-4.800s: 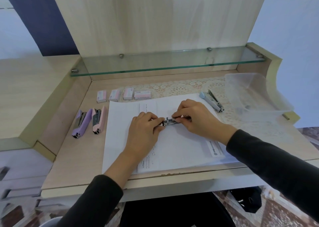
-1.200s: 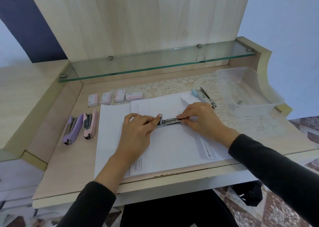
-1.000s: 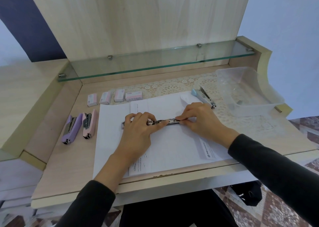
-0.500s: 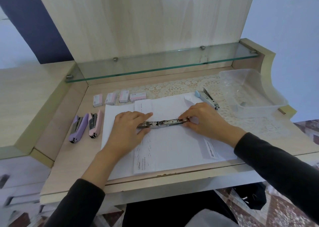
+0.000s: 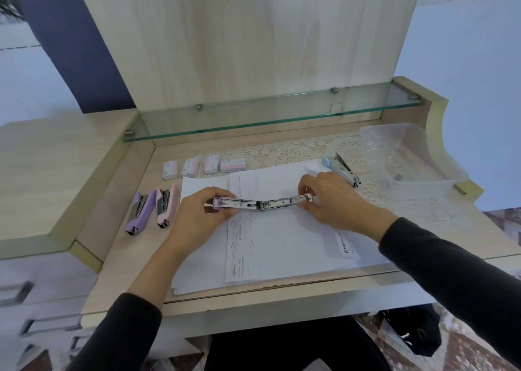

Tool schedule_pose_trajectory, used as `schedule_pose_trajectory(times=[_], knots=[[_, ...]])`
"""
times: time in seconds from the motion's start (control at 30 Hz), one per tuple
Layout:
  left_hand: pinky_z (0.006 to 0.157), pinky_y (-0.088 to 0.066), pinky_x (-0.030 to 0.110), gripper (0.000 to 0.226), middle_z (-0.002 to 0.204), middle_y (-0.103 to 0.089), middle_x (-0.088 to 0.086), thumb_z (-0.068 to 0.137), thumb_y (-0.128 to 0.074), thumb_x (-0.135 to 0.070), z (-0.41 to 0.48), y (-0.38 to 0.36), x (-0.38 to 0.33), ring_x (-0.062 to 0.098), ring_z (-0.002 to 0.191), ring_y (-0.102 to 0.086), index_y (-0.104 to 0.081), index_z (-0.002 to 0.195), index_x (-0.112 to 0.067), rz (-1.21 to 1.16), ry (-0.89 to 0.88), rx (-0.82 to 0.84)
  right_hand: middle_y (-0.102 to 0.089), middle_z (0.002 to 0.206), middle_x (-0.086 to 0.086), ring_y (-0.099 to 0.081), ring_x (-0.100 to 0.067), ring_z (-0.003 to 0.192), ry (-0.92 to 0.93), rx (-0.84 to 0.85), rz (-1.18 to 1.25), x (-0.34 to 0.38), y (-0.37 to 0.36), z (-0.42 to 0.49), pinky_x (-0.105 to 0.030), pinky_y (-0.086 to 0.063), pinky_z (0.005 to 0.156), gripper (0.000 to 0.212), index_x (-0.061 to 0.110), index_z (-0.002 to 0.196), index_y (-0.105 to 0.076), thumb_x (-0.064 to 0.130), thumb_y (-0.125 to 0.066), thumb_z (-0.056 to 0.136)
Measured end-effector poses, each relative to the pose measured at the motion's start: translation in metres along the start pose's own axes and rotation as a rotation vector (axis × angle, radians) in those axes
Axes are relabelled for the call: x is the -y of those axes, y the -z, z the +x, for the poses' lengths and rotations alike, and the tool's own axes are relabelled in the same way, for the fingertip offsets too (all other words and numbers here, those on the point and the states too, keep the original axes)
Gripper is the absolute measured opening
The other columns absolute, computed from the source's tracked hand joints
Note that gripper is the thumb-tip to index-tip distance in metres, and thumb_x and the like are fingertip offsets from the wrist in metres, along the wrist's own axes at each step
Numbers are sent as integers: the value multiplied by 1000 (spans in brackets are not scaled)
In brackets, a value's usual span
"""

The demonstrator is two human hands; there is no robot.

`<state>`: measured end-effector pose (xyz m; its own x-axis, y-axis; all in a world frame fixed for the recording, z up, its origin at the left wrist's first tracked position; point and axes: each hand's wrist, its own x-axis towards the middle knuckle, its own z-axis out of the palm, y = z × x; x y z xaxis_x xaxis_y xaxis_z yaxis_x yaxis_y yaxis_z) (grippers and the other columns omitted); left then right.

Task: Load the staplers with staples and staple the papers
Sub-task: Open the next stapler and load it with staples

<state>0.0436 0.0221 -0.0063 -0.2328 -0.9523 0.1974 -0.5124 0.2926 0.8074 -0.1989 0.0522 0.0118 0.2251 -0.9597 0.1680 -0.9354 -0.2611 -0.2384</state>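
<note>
Here fingers [image 5: 306, 194] hide the opened stapler's [image 5: 262, 203] ends

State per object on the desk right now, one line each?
held stapler: swung fully open, flat over the papers
left hand: gripping its left end
right hand: gripping its right end
purple stapler: closed, lying flat
pink stapler: closed, lying flat
blue stapler: partly open
staple boxes: closed

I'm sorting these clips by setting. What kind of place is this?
Probably a home desk or vanity nook: a wooden desk with a glass shelf, a lace mat under the papers, and a patterned floor below.
</note>
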Motion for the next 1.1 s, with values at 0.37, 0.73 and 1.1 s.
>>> schedule_pose_trajectory(times=[0.37, 0.73, 1.1], knots=[[82, -53, 32, 23, 87, -71, 0, 74, -72, -6, -7, -30, -28, 13, 81, -66, -67, 91, -20, -360, 93, -179, -67, 71, 0, -62, -9, 67, -140, -77, 978, 23, 4, 5, -28, -52, 78, 19, 16, 85, -68, 1, -68, 75], [67, -49, 5, 76, 96, -64, -10, 63, -77, -34, -12, -38, -45, -3, 85, -62, -47, 132, -25, -325, 96, -193, -67, 71, 5, -60, 1, 60, -138, -198, 864, 36, -4, 6, -11, -48, 63, 13, 16, 84, -70, 17, -75, 71], [71, -39, -3, 38, 95, -60, -3, 74, -73, -8, -16, -34, -45, 2, 93, -57, -61, 102, -31, -298, -55, -181, -73, 86, -4, -68, -10, 80, -54, -130, 811, 41, -15, 4, -20, -55, 77, 23, 12, 97, -71, 8, -71, 75]])
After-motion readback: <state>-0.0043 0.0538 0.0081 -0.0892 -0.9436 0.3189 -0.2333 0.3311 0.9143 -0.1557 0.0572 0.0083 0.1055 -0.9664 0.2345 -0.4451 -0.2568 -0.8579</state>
